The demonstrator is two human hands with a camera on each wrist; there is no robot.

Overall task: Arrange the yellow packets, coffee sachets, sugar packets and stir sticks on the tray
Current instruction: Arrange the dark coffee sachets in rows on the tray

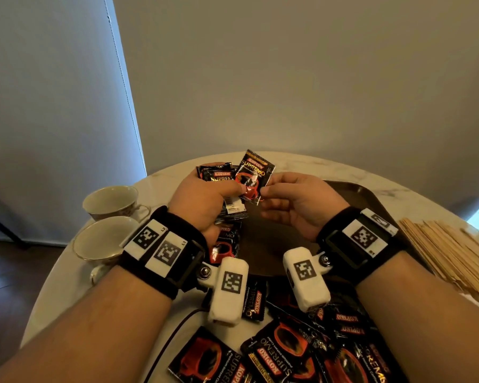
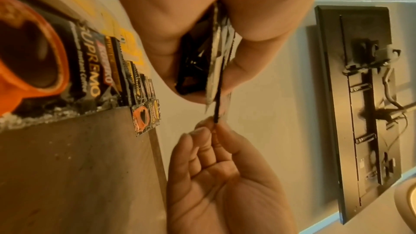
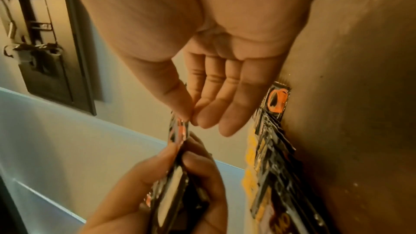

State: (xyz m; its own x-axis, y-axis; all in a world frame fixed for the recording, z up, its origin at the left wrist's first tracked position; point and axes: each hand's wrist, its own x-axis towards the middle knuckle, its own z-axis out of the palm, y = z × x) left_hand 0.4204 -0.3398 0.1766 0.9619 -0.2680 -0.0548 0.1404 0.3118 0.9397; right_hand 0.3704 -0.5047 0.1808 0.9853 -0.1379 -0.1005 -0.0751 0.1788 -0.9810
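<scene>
My left hand (image 1: pixel 205 197) grips a stack of black coffee sachets (image 1: pixel 215 174) above the brown tray (image 1: pixel 349 194). My right hand (image 1: pixel 285 194) pinches the corner of one black and red coffee sachet (image 1: pixel 253 175) between thumb and forefinger, right beside the stack. In the left wrist view the stack (image 2: pixel 216 56) shows edge-on in the left hand, with the right hand (image 2: pixel 216 157) pinching below it. A row of overlapping coffee sachets (image 2: pixel 135 84) lies on the tray (image 2: pixel 78 166), with yellow packets (image 2: pixel 133 45) beyond it. The right wrist view shows the same row (image 3: pixel 272 140). Wooden stir sticks (image 1: pixel 448 252) lie in a pile at the right.
Two empty teacups (image 1: pixel 111 200) (image 1: pixel 100 240) stand at the table's left edge. Several loose coffee sachets (image 1: pixel 282 352) lie on the near part of the round marble table (image 1: pixel 302 164). A dark cable (image 1: pixel 172 338) runs across the near edge.
</scene>
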